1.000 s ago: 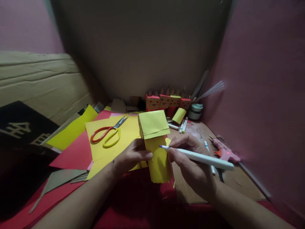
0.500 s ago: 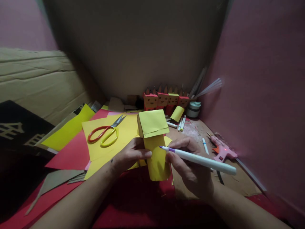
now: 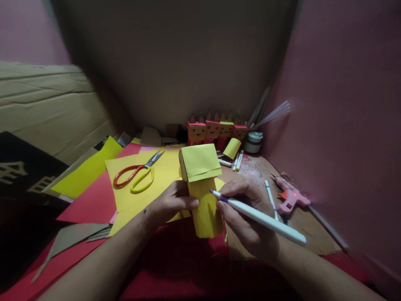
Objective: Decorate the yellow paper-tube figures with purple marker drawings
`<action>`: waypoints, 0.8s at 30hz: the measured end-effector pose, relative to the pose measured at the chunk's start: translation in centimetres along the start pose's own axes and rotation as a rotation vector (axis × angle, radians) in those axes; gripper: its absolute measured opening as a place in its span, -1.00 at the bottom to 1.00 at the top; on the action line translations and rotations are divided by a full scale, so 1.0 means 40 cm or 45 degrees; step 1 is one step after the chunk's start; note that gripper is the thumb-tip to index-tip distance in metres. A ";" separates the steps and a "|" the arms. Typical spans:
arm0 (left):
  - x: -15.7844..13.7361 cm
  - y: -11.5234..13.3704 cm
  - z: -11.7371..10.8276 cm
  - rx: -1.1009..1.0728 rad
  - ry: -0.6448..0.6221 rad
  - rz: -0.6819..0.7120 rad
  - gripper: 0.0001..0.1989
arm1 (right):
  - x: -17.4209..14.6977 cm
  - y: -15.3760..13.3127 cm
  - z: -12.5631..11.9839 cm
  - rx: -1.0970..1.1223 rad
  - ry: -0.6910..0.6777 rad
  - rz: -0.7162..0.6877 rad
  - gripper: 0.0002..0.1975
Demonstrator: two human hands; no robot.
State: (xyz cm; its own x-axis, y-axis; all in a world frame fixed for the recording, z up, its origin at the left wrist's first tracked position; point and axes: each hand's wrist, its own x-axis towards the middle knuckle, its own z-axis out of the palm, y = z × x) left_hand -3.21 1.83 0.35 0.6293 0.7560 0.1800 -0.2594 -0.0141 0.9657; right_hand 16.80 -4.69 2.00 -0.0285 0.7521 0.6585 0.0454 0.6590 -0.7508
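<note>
My left hand (image 3: 172,202) grips a yellow paper figure (image 3: 207,213) from its left side, thumb across the front, other fingers hidden behind. The figure has a tube-like body and a box-shaped head topped with a pale yellow paper flap (image 3: 201,161). Between the fingers and thumb of my right hand (image 3: 247,217) is a white marker (image 3: 263,217) with a purple tip end. Its tip points left at the front of the tube; whether it touches the paper I cannot tell. Some right-hand fingers rest close behind the tube's right edge.
Scissors (image 3: 140,172) with red and yellow handles lie on yellow paper (image 3: 125,209) to the left. A pink glue gun (image 3: 293,194) lies at the right. Several finished cardboard figures (image 3: 212,131) stand at the back, near a lidded jar (image 3: 253,143) and loose markers (image 3: 239,160).
The marker's rear end has swung downward in my right hand, while its tip stays near the tube's front. My left hand keeps its hold on the figure. The view has shifted slightly.
</note>
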 end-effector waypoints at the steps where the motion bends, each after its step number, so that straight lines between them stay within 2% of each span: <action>1: 0.001 0.001 0.000 -0.003 -0.003 -0.002 -0.57 | 0.001 0.000 0.000 0.008 -0.005 -0.003 -0.82; 14: 0.006 -0.002 0.000 -0.050 -0.062 0.022 -0.60 | 0.001 -0.001 -0.001 0.009 0.031 0.004 -0.80; 17: 0.002 0.000 -0.003 -0.052 -0.033 0.016 -0.58 | -0.004 0.003 -0.004 0.083 0.044 0.007 -0.76; 21: -0.004 0.007 -0.011 -0.059 0.062 0.009 -0.53 | -0.007 0.010 -0.009 0.211 -0.034 -0.044 -0.70; 24: -0.006 0.013 -0.012 -0.083 0.089 0.043 -0.55 | 0.000 0.015 -0.010 0.267 0.037 -0.072 -0.75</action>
State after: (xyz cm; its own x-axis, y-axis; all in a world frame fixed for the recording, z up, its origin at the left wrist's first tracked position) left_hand -3.83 1.96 0.70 0.5673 0.7997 0.1965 -0.3282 0.0007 0.9446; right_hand 17.23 -4.28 1.57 0.0037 0.7151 0.6990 -0.1640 0.6899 -0.7050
